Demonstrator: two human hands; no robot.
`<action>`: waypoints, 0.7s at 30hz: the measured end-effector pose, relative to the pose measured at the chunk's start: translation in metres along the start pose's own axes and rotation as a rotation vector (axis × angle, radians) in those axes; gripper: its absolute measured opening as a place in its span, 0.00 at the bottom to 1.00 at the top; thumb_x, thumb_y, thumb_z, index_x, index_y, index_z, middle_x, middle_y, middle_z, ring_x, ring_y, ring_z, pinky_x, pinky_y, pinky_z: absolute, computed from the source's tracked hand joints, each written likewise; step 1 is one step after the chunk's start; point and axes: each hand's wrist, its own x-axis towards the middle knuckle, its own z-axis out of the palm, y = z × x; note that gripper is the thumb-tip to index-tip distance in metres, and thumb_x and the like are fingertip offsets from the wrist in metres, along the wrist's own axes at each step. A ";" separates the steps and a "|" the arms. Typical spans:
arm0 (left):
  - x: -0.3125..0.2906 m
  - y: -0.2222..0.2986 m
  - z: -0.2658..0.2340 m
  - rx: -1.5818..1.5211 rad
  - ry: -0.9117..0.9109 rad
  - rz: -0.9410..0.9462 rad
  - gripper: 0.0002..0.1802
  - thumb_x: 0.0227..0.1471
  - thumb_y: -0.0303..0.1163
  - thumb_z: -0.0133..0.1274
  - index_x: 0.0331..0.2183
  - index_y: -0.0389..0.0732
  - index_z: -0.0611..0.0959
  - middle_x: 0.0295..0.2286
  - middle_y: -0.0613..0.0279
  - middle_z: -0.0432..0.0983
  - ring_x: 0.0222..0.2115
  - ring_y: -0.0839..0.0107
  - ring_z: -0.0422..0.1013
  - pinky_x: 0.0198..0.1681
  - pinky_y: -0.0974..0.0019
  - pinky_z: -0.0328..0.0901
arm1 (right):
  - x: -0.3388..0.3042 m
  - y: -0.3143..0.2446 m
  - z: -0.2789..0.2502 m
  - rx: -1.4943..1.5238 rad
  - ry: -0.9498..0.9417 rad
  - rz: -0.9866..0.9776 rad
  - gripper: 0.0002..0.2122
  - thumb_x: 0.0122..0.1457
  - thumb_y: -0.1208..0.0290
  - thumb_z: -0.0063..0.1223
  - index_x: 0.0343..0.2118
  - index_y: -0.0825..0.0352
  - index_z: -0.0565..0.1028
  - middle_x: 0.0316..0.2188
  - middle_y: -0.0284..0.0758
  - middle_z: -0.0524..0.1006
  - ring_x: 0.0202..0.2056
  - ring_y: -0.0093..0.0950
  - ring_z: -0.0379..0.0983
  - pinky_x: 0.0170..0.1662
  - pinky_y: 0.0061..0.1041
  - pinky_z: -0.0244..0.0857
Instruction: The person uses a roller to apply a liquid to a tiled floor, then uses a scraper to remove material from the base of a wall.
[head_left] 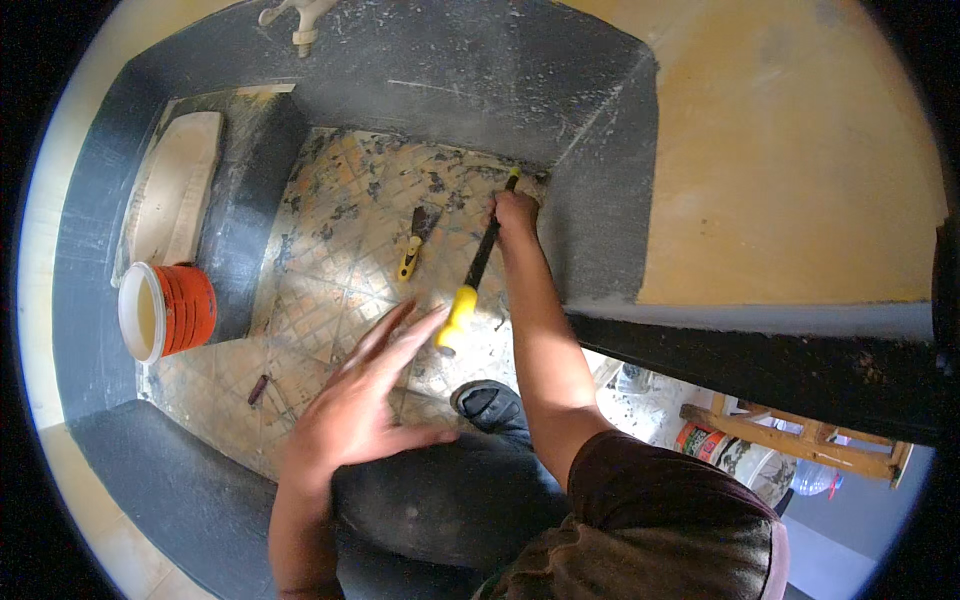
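In my right hand point(515, 214) is a long-handled tool point(484, 256) with a black shaft and a yellow end grip. My fingers wrap its far part, close to the corner of the floor and the dark grey wall. A yellow-green piece shows just past the hand, but the working end cannot be made out. My left hand point(358, 405) hovers near the yellow grip, its fingers spread and a little blurred, holding nothing. Between the hands and the far wall, a scraper point(411, 250) with a yellow handle and dark blade lies on the patterned tile floor point(335, 275).
An orange bucket point(188, 309) stands at left, beside a raised step with a white ceramic basin point(175, 190). A small dark red object point(258, 390) lies on the tiles. A tap point(303, 30) juts from the far wall. Beyond the dark ledge at right are a wooden frame point(800, 440) and containers.
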 end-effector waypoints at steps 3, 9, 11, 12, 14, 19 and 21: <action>0.030 0.003 0.016 0.053 0.226 -0.052 0.36 0.49 0.35 0.64 0.59 0.45 0.69 0.55 0.40 0.66 0.46 0.43 0.73 0.47 0.49 0.71 | -0.064 -0.050 0.047 0.422 -0.007 0.263 0.03 0.61 0.78 0.43 0.32 0.70 0.69 0.20 0.37 0.70 0.17 0.30 0.65 0.19 0.33 0.63; 0.097 -0.005 0.009 0.119 0.481 0.035 0.13 0.54 0.31 0.57 0.41 0.38 0.76 0.30 0.42 0.78 0.32 0.42 0.76 0.33 0.49 0.70 | -0.083 -0.088 0.050 1.010 -0.079 0.237 0.07 0.60 0.77 0.45 0.40 0.69 0.66 0.28 0.39 0.70 0.26 0.32 0.69 0.28 0.32 0.68; 0.107 0.000 -0.005 0.151 0.508 0.069 0.11 0.55 0.31 0.56 0.39 0.37 0.76 0.27 0.42 0.77 0.31 0.41 0.75 0.32 0.48 0.69 | -0.094 -0.108 0.055 1.158 -0.058 0.368 0.08 0.61 0.73 0.46 0.42 0.67 0.66 0.34 0.39 0.70 0.28 0.34 0.72 0.30 0.35 0.68; 0.113 0.001 -0.011 0.162 0.522 0.084 0.10 0.56 0.32 0.56 0.37 0.37 0.76 0.26 0.42 0.77 0.30 0.41 0.75 0.31 0.47 0.69 | -0.097 -0.114 0.057 1.226 -0.044 0.435 0.09 0.61 0.71 0.46 0.43 0.66 0.65 0.37 0.39 0.70 0.30 0.35 0.74 0.31 0.36 0.67; 0.136 0.008 -0.022 0.181 0.503 0.121 0.11 0.56 0.32 0.57 0.39 0.40 0.76 0.27 0.45 0.79 0.30 0.42 0.76 0.31 0.49 0.69 | -0.081 -0.099 0.054 1.176 -0.234 0.269 0.13 0.64 0.67 0.46 0.48 0.63 0.65 0.42 0.38 0.70 0.35 0.35 0.74 0.36 0.37 0.67; 0.179 0.025 -0.040 0.280 0.489 0.240 0.13 0.55 0.34 0.58 0.40 0.40 0.76 0.27 0.44 0.78 0.30 0.41 0.75 0.31 0.47 0.68 | -0.067 -0.090 0.049 0.998 -0.374 0.082 0.18 0.69 0.55 0.41 0.56 0.59 0.63 0.51 0.34 0.69 0.52 0.34 0.70 0.46 0.40 0.65; 0.192 0.019 -0.037 0.291 0.488 0.250 0.14 0.54 0.35 0.58 0.39 0.39 0.76 0.27 0.42 0.78 0.30 0.40 0.75 0.32 0.46 0.68 | -0.072 -0.096 0.048 1.044 -0.428 0.050 0.20 0.70 0.51 0.37 0.56 0.59 0.63 0.53 0.33 0.69 0.56 0.34 0.67 0.49 0.41 0.65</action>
